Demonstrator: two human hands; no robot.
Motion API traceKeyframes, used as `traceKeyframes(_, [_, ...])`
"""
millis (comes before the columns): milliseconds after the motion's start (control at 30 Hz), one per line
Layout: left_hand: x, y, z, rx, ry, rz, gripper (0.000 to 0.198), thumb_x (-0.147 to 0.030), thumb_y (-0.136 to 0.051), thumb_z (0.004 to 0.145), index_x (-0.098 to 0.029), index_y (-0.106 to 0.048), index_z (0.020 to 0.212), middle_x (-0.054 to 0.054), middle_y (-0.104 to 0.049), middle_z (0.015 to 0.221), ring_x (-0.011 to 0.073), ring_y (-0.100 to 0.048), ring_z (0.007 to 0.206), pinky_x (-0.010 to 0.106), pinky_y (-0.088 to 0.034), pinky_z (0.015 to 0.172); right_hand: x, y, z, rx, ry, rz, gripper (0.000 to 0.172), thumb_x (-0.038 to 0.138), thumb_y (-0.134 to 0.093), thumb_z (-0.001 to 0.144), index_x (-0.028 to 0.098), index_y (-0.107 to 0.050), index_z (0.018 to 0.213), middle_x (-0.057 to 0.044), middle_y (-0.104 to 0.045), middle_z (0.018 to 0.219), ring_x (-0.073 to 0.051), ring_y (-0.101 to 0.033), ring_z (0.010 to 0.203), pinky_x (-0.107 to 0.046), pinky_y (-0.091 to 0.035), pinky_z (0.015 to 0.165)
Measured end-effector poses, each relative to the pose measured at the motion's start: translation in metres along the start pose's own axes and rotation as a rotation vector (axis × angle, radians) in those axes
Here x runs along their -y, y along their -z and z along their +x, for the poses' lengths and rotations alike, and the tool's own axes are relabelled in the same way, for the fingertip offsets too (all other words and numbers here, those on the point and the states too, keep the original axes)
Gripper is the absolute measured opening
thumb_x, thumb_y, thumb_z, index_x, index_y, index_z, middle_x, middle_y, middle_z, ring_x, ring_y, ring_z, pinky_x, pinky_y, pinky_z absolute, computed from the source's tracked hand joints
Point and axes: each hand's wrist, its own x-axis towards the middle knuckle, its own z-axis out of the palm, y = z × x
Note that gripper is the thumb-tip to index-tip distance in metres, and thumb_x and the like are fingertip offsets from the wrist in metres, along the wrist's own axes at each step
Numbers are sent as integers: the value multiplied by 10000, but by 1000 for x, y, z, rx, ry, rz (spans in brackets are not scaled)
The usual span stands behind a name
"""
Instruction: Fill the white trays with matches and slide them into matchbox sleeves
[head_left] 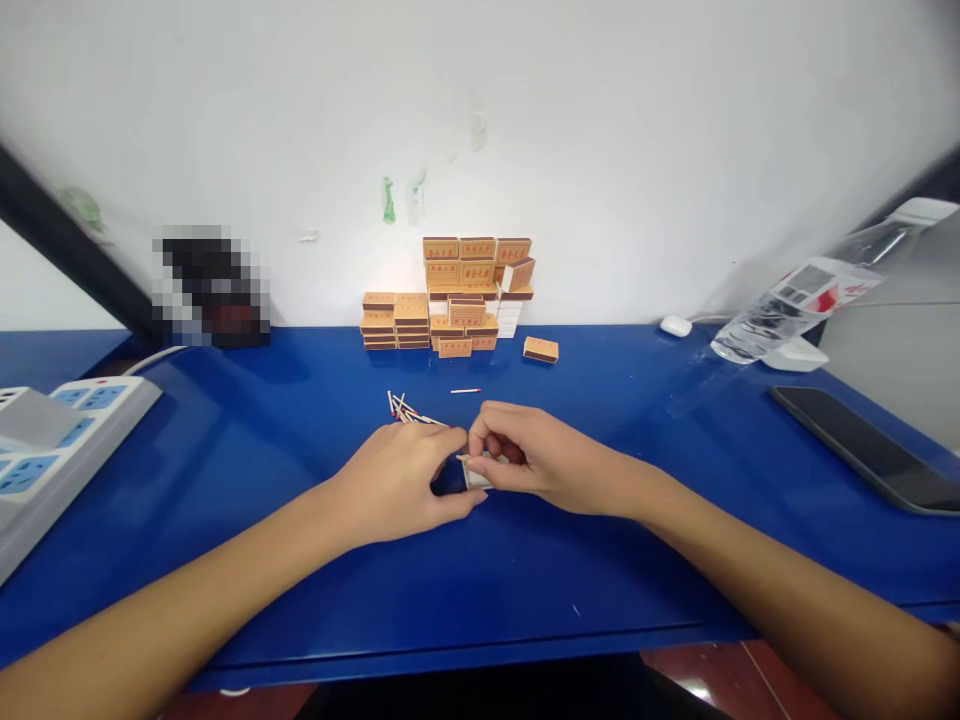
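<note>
A small white matchbox tray point(477, 478) lies on the blue desk, partly hidden under my right hand. My left hand point(401, 480) curves around the tray's left end, index finger at the far side and thumb at the near edge. Above the tray, the thumb and fingertips of my right hand point(536, 455) are pinched together; a thin pale tip, apparently a match point(462, 458), shows at them. Behind my left hand is a loose pile of red-headed matches point(405, 408), partly covered by that hand. One single match point(466, 391) lies apart, farther back.
Stacked matchboxes point(461, 270) stand against the white wall, with one separate matchbox point(541, 349) to their right. A power strip point(97, 410) is at left. On the right are a white earphone case point(676, 326), a leaning water bottle point(787, 300) and a phone point(870, 450).
</note>
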Motion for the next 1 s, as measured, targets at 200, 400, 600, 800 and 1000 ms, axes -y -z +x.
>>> traceKeyframes(200, [3, 2, 1, 28, 24, -60, 245, -447, -723, 876, -222, -682, 963, -37, -605, 737, 139, -539, 622, 283, -332, 573, -4, 9, -7, 97, 0, -200, 150, 320, -666, 997, 194, -608, 942, 0, -619, 948, -112, -557, 742, -267, -419, 682])
traceKeyframes(400, [3, 1, 0, 30, 18, -56, 244, -438, -719, 885, -209, -696, 967, -29, -607, 744, 133, -533, 621, 286, -340, 572, 5, 13, -10, 56, -3, -260, 132, 333, -645, 1012, 205, -667, 988, -11, -646, 980, -123, -582, 758, -276, -425, 679])
traceKeyframes(600, [2, 2, 0, 17, 2, -35, 242, -411, -711, 884, -197, -615, 825, -36, -578, 712, 125, -513, 600, 285, -346, 557, 6, 2, -4, 83, 24, -266, 112, 243, -606, 1013, 197, -696, 965, -26, -641, 960, -133, -597, 775, -274, -430, 697])
traceKeyframes(800, [2, 3, 0, 19, 3, -39, 226, -414, -725, 885, -215, -698, 989, -36, -602, 726, 130, -547, 597, 282, -365, 552, 6, 8, -9, 101, 17, -334, 169, 286, -596, 1022, 197, -697, 921, -21, -621, 918, -130, -566, 726, -281, -408, 676])
traceKeyframes(1000, [2, 3, 0, 23, 3, -15, 238, -432, -719, 892, -202, -690, 949, -29, -610, 735, 134, -544, 600, 287, -351, 550, 8, 9, -11, 63, 27, -310, 100, 227, -622, 986, 209, -721, 991, -13, -622, 932, -119, -565, 724, -267, -403, 666])
